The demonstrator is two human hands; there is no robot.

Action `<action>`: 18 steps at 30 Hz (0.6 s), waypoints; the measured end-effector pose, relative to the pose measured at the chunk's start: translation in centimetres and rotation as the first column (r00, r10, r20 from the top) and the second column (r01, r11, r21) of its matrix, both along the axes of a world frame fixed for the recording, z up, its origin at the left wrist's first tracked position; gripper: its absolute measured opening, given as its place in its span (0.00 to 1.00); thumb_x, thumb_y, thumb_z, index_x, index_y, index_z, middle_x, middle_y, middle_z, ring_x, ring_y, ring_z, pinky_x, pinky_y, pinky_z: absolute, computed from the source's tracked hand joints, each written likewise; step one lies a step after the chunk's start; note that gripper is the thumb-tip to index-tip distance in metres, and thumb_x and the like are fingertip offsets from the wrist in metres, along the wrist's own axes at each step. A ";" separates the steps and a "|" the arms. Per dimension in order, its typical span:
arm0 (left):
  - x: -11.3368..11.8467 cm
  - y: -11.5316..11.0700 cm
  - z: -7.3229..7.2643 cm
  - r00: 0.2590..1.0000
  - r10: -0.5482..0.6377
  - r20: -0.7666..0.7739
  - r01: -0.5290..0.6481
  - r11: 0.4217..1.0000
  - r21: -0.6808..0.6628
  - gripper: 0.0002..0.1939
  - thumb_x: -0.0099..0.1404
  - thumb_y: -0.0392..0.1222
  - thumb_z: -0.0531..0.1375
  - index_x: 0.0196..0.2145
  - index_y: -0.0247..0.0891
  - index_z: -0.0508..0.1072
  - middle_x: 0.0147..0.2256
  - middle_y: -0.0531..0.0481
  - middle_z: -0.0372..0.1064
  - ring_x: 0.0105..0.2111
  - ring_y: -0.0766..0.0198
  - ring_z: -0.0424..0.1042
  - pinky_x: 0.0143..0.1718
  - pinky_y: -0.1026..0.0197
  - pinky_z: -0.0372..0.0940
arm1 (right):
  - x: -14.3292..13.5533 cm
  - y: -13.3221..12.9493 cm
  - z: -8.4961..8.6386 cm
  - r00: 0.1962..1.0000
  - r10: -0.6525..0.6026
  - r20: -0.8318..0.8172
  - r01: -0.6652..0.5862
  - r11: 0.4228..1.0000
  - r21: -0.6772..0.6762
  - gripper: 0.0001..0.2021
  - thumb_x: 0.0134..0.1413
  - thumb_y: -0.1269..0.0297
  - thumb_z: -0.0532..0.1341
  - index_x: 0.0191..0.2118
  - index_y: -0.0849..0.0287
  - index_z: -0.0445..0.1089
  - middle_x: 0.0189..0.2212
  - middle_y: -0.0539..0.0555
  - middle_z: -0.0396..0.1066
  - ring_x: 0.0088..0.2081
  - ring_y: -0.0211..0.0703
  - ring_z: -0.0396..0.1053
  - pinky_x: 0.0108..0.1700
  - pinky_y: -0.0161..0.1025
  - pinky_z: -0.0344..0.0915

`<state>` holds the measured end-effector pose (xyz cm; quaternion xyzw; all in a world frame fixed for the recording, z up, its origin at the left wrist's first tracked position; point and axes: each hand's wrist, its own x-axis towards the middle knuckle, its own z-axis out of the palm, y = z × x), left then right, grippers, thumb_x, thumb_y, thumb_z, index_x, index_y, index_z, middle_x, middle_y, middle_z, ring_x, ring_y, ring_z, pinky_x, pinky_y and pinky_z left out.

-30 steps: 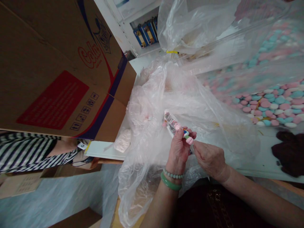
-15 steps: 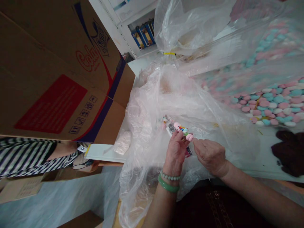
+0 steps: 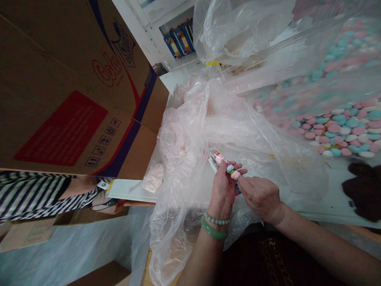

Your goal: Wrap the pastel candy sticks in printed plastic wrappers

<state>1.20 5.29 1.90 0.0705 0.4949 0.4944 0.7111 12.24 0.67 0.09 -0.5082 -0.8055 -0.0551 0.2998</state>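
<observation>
My left hand (image 3: 222, 186) has turned slightly, its thumb now beside the slim colourful piece (image 3: 235, 175) it pinches over the crumpled plastic (image 3: 190, 174); the right hand (image 3: 262, 196) keeps its fingertips pressed together at the piece's four-o'clock end, so both hands remain engaged there. Toward ten o'clock, the carton (image 3: 68, 79) reads "Cola" in red; the blue-outlined word is perhaps "Snow". Its red panel's print is illegible. Pink, blue and white pieces (image 3: 345, 131) lie toward two o'clock.

One green bangle (image 3: 214, 229), one beaded bracelet (image 3: 216, 219) and one Cola-printed carton (image 3: 74, 87).
</observation>
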 end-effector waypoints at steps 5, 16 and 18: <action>0.3 -0.5 -0.2 0.999 -0.007 -0.041 0.007 1.000 0.007 0.17 0.60 0.54 0.58 0.34 0.35 0.68 0.32 0.48 0.70 0.28 0.62 0.73 0.34 0.59 0.65 | -0.2 0.3 -0.5 1.000 -0.030 0.000 0.030 1.000 0.007 0.07 0.60 0.71 0.55 0.37 0.61 0.71 0.21 0.50 0.68 0.25 0.37 0.62 0.29 0.40 0.48; -1.4 -0.2 -0.3 0.991 -0.126 -0.038 0.131 0.971 0.199 0.17 0.54 0.41 0.65 0.40 0.34 0.68 0.28 0.51 0.69 0.27 0.65 0.71 0.32 0.63 0.64 | 0.1 0.1 0.5 0.966 0.067 -0.251 -0.129 0.963 -0.238 0.09 0.62 0.68 0.53 0.35 0.60 0.71 0.26 0.50 0.69 0.29 0.37 0.66 0.33 0.35 0.56; -1.8 -0.2 0.0 0.981 -0.194 -0.006 0.190 0.958 0.214 0.16 0.55 0.40 0.65 0.41 0.33 0.68 0.27 0.52 0.68 0.24 0.70 0.68 0.28 0.65 0.62 | 0.8 0.8 0.9 0.945 0.021 -0.327 -0.102 0.966 -0.236 0.10 0.62 0.67 0.53 0.34 0.59 0.71 0.27 0.51 0.68 0.32 0.38 0.67 0.35 0.35 0.58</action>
